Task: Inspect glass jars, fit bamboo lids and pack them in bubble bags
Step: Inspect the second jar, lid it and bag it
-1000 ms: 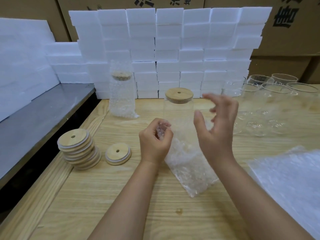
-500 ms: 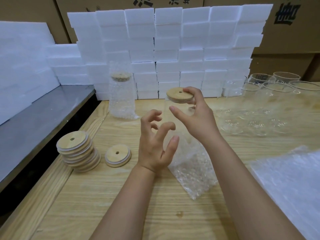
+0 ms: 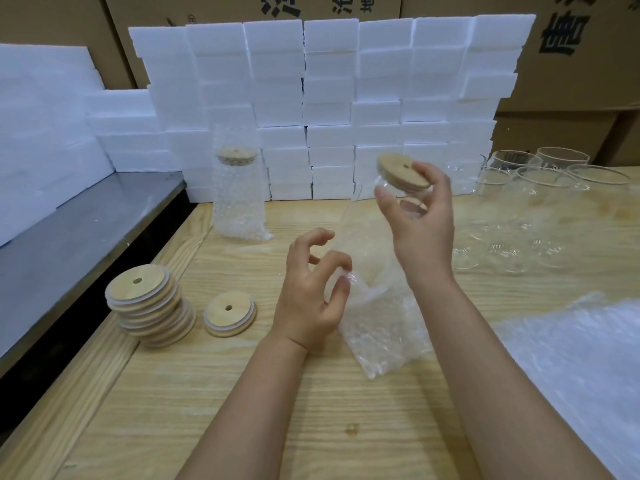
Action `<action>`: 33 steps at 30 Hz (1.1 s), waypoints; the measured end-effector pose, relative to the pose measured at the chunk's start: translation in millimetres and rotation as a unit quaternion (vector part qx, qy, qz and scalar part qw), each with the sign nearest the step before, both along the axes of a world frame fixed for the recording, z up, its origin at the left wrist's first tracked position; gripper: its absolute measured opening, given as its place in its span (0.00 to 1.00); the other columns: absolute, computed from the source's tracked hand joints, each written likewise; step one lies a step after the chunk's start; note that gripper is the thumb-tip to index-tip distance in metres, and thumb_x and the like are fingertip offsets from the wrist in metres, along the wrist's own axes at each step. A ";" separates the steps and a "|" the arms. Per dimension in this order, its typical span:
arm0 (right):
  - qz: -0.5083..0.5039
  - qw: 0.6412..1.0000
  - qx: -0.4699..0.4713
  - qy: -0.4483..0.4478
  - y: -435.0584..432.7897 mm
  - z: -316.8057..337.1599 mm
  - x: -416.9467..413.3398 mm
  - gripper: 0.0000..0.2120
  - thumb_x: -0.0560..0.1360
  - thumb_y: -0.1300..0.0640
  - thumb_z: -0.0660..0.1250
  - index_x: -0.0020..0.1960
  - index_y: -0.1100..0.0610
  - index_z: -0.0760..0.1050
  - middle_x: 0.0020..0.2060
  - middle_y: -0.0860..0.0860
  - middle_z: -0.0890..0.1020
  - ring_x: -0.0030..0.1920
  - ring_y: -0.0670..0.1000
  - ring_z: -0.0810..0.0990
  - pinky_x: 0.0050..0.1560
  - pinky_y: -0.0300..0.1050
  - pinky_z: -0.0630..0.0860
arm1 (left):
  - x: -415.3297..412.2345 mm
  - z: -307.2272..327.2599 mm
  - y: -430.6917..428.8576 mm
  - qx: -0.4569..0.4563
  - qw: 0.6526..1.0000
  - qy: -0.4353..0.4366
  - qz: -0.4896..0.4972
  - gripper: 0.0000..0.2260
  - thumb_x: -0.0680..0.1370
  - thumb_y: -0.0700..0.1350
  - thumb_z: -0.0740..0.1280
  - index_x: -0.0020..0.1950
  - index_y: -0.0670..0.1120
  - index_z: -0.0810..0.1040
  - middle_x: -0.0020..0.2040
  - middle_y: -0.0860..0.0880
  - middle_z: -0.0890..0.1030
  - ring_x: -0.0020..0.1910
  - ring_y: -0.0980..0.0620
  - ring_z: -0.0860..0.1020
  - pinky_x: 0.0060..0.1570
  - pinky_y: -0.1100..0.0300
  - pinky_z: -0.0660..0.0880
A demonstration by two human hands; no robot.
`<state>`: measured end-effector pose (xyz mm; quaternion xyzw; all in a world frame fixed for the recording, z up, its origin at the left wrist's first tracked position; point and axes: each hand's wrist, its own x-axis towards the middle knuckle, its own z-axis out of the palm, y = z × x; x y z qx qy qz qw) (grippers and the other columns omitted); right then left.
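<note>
Clearance on the bench (image 3: 242, 420). Near edge: bare wood, open to passage. Left: stack of lids (image 3: 149, 306) with a single lid (image 3: 229, 313) just beside it; a bare lane runs behind them. Centre: tilted lidded jar (image 3: 367, 223) over a bubble bag (image 3: 381, 334). Rear: foam blocks (image 3: 329, 98) wall the far side, fronted by a bagged jar (image 3: 239, 195). Right: open jars (image 3: 540, 209) and heaped bubble bags (image 3: 588, 358) block entry.

Cropped black Chinese characters (image 3: 568, 32) on cardboard boxes (image 3: 588, 84), none fully readable
</note>
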<state>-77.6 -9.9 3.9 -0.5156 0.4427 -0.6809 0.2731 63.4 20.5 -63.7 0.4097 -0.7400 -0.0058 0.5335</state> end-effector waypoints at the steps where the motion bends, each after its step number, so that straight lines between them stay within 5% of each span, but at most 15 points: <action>1: -0.005 1.000 -0.018 -0.015 1.0 4.0 -3.0 0.23 0.72 0.49 0.73 0.63 0.45 0.69 0.60 0.47 0.77 0.57 0.51 0.78 0.62 0.52 0.74 | -0.5 0.0 -0.2 0.011 1.000 0.009 -0.008 0.09 0.75 0.44 0.62 0.45 0.40 0.78 0.58 0.45 0.72 0.61 0.44 0.73 0.58 0.58 0.70; 7: -0.023 0.988 -0.102 -0.111 9.5 30.0 -21.5 0.22 0.73 0.54 0.72 0.63 0.52 0.67 0.62 0.55 0.76 0.61 0.49 0.77 0.63 0.52 0.74 | -2.8 0.9 -4.1 0.024 0.999 0.037 -0.020 0.11 0.77 0.46 0.61 0.47 0.39 0.75 0.50 0.43 0.79 0.52 0.45 0.78 0.54 0.57 0.72; 10: -0.014 0.982 -0.112 -0.153 14.4 40.1 -28.0 0.23 0.74 0.55 0.71 0.65 0.55 0.66 0.62 0.59 0.76 0.61 0.57 0.77 0.60 0.55 0.76 | -2.5 -2.5 -8.0 0.047 0.998 0.036 -0.011 0.13 0.77 0.49 0.62 0.50 0.39 0.76 0.47 0.48 0.79 0.45 0.50 0.77 0.49 0.62 0.72; 16: 0.027 0.976 -0.092 -0.194 26.0 59.2 -30.7 0.21 0.72 0.51 0.71 0.62 0.51 0.69 0.53 0.57 0.79 0.48 0.54 0.79 0.52 0.46 0.78 | -3.4 -6.7 -16.6 0.100 0.993 0.063 0.006 0.05 0.75 0.47 0.65 0.50 0.51 0.72 0.47 0.61 0.74 0.43 0.61 0.73 0.42 0.75 0.67; 25: 0.082 0.991 -0.016 -0.107 24.5 59.2 -27.4 0.14 0.72 0.50 0.72 0.55 0.47 0.71 0.41 0.51 0.79 0.41 0.51 0.77 0.46 0.46 0.78 | -4.1 -1.7 -14.6 0.066 0.995 0.080 -0.001 0.06 0.74 0.44 0.66 0.47 0.42 0.77 0.42 0.57 0.76 0.40 0.57 0.74 0.42 0.69 0.69; 29: 0.070 0.994 -0.019 -0.086 22.8 54.7 -25.2 0.13 0.74 0.52 0.71 0.56 0.47 0.71 0.49 0.54 0.79 0.45 0.52 0.77 0.46 0.43 0.78 | -5.1 2.4 -11.8 0.009 0.998 0.065 -0.004 0.07 0.74 0.41 0.66 0.45 0.37 0.76 0.44 0.46 0.79 0.44 0.48 0.77 0.47 0.61 0.72; 33: 0.056 0.995 -0.015 -0.078 21.1 52.2 -25.8 0.14 0.74 0.52 0.72 0.56 0.47 0.71 0.57 0.58 0.79 0.47 0.51 0.77 0.51 0.50 0.79 | -8.0 3.0 -10.0 0.000 0.997 0.074 -0.034 0.08 0.76 0.44 0.64 0.49 0.39 0.74 0.51 0.48 0.79 0.54 0.48 0.79 0.55 0.62 0.73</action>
